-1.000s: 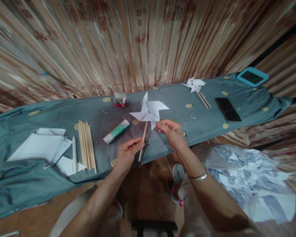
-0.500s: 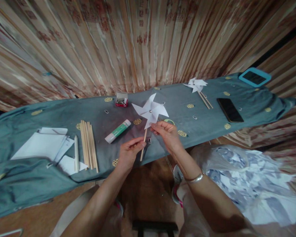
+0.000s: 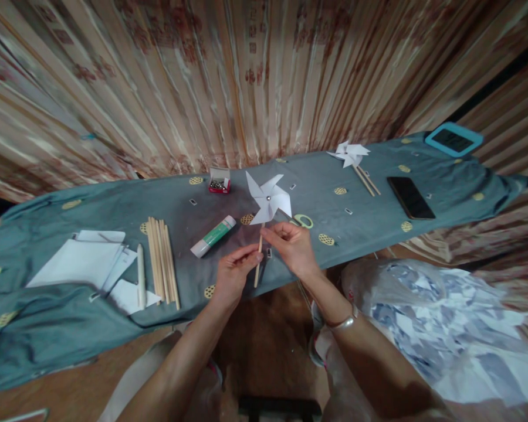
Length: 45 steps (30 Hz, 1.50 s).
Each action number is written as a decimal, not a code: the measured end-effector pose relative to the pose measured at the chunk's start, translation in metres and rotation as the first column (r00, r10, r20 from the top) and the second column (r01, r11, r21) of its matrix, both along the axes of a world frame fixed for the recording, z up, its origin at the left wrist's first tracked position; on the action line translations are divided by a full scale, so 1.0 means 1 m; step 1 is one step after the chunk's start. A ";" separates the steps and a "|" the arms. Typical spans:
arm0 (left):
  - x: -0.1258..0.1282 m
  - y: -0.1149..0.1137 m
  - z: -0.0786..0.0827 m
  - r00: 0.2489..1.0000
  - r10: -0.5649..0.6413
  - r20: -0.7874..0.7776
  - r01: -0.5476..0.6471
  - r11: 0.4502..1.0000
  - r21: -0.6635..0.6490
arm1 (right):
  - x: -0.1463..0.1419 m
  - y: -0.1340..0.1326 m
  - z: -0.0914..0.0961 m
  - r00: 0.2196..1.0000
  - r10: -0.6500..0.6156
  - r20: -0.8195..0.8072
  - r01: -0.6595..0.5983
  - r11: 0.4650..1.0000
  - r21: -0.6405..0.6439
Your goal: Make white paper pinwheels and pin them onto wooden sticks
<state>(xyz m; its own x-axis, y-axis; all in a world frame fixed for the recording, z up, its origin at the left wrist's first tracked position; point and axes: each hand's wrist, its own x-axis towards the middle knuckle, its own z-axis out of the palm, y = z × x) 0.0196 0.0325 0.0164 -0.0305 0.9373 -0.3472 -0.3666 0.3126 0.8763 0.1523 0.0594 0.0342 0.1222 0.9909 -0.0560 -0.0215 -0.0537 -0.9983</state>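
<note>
A white paper pinwheel (image 3: 268,198) with a silver pin at its centre sits on top of a thin wooden stick. My left hand (image 3: 235,271) pinches the lower part of that stick between thumb and fingers. Higher up, just under the paper blades, the fingers of my right hand (image 3: 293,246) are closed on the same stick. Behind the right hand lie scissors (image 3: 304,221) with a pale green handle, partly hidden. A green and white glue stick (image 3: 213,236) rests left of the pinwheel. Beyond it stands an open red box of pins (image 3: 219,183).
On the left are paper sheets (image 3: 77,264), a white pen-like tool (image 3: 141,275) and a bundle of wooden sticks (image 3: 162,264). Pinwheels (image 3: 351,153), a phone (image 3: 410,198) and a blue-framed clock (image 3: 454,139) lie right. A bag of paper scraps (image 3: 440,328) is below the table's right side.
The pinwheel's blades have turned. My right hand has moved from a blade's tip down onto the stick. My left hand still holds the stick's lower part.
</note>
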 end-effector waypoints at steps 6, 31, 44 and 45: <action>0.001 0.003 0.000 0.998 0.020 0.054 -0.019 1.000 -0.016 | 0.000 -0.011 -0.004 0.977 0.047 0.210 -0.047 0.999 -0.006; 0.003 -0.020 0.004 0.990 -0.106 0.090 0.105 0.994 0.019 | 0.206 0.148 0.031 0.083 -0.103 0.991 0.320 0.945 0.071; -0.013 -0.024 0.000 0.995 -0.103 -0.002 0.103 0.995 0.001 | 0.246 0.194 -0.005 -0.066 -0.027 0.997 0.350 0.936 0.048; -0.013 -0.024 0.000 0.995 -0.102 0.001 0.102 0.995 0.000 | 0.247 0.195 -0.006 -0.073 -0.014 0.997 0.354 0.935 0.039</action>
